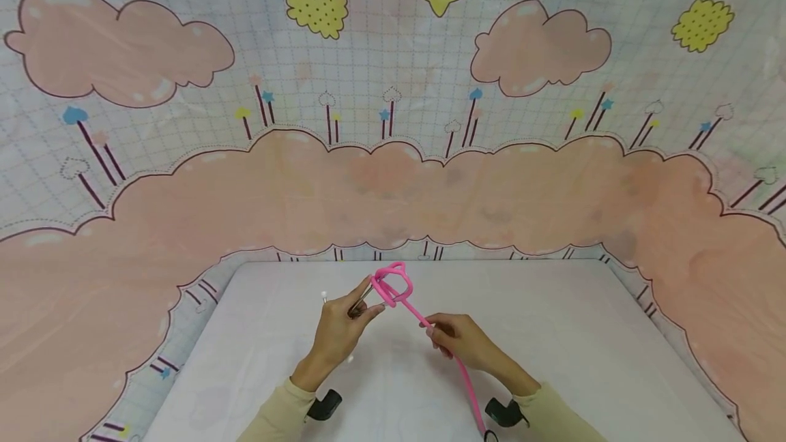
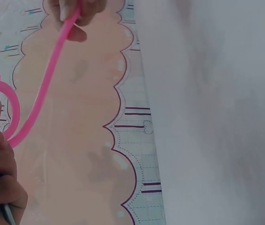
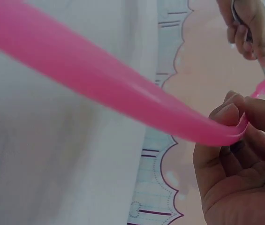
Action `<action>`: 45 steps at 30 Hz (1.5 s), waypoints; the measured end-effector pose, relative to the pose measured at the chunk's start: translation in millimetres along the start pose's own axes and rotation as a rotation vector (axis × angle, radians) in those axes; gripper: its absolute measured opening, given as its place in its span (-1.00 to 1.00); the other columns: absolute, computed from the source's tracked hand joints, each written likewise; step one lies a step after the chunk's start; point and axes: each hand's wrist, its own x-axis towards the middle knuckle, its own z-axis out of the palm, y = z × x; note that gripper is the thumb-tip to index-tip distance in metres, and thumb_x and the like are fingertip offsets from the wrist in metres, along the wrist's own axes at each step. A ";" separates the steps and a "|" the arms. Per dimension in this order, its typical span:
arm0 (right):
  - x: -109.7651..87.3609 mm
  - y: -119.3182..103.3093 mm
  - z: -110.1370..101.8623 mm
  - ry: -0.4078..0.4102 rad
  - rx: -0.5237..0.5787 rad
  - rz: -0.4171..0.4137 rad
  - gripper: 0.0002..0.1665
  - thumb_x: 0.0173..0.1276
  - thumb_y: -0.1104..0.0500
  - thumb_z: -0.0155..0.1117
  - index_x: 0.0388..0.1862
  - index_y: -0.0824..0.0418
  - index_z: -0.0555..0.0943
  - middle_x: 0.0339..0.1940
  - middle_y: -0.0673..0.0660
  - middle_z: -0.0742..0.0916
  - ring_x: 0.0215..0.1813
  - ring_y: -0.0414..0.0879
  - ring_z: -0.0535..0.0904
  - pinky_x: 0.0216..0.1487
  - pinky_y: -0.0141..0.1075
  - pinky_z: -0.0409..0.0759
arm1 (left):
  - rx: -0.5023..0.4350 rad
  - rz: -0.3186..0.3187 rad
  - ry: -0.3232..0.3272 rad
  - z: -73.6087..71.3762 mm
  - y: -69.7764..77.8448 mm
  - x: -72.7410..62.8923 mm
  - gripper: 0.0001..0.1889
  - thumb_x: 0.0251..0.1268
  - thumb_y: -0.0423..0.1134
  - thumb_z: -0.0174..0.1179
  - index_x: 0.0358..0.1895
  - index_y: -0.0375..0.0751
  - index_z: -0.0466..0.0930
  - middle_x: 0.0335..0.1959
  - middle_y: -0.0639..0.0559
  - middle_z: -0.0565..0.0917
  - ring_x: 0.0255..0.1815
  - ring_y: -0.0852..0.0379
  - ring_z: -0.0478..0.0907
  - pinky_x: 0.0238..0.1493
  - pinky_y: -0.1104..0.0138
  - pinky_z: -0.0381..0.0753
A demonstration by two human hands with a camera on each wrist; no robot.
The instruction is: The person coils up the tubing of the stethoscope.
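Observation:
A long, soft pink tube (image 1: 413, 310), like a modelling balloon, is wound into loops at its upper end. My left hand (image 1: 339, 325) grips a slim metal tool (image 1: 361, 300), and the loops sit around the tool's front end beside the fingertips. Whether the tool is tweezers or scissors is hidden by the fingers. Lower and to the right, my right hand (image 1: 457, 338) pinches the straight stretch of the tube between thumb and fingers. Past that hand the tube's tail hangs down to the front edge. The right wrist view shows this tail (image 3: 109, 86) large and close.
A white table (image 1: 295, 292) lies below both hands. Behind it hangs a cloth (image 1: 393, 196) printed with clouds and stars. A black ring-shaped thing (image 1: 490, 436) shows at the bottom edge by the tube's tail. Black devices (image 1: 325, 404) are worn on both wrists.

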 end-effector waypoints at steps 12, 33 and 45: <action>-12.2 -10.6 3.4 -0.008 -0.080 -0.036 -0.65 0.50 0.09 0.15 0.08 0.29 0.62 -0.44 0.34 0.66 -0.59 -0.36 0.39 -0.61 -0.50 0.36 | 0.058 -0.015 0.024 2.0 -9.0 -0.5 -0.39 0.02 -0.27 0.48 0.19 -0.41 0.56 -0.69 0.21 0.41 -0.65 0.46 0.16 -0.65 0.57 0.18; -19.8 -33.2 -1.9 0.064 -0.235 -0.194 -0.75 0.40 0.17 0.28 0.00 0.21 0.69 -0.52 -0.05 0.67 -0.53 -0.42 0.37 -0.55 -0.50 0.41 | 0.162 -0.064 -0.035 3.8 -4.6 -1.9 -0.40 0.02 -0.22 0.49 0.20 -0.29 0.59 -0.73 0.23 0.45 -0.69 0.43 0.17 -0.67 0.53 0.19; -18.2 -49.2 -10.4 0.096 -0.313 -0.259 -0.82 0.33 0.24 0.33 -0.11 0.21 0.74 -0.53 -0.09 0.65 -0.53 -0.41 0.34 -0.54 -0.49 0.43 | 0.195 -0.049 -0.098 5.4 -0.7 -5.7 -0.39 0.00 -0.19 0.51 0.20 -0.25 0.60 -0.69 0.22 0.47 -0.64 0.42 0.20 -0.62 0.56 0.23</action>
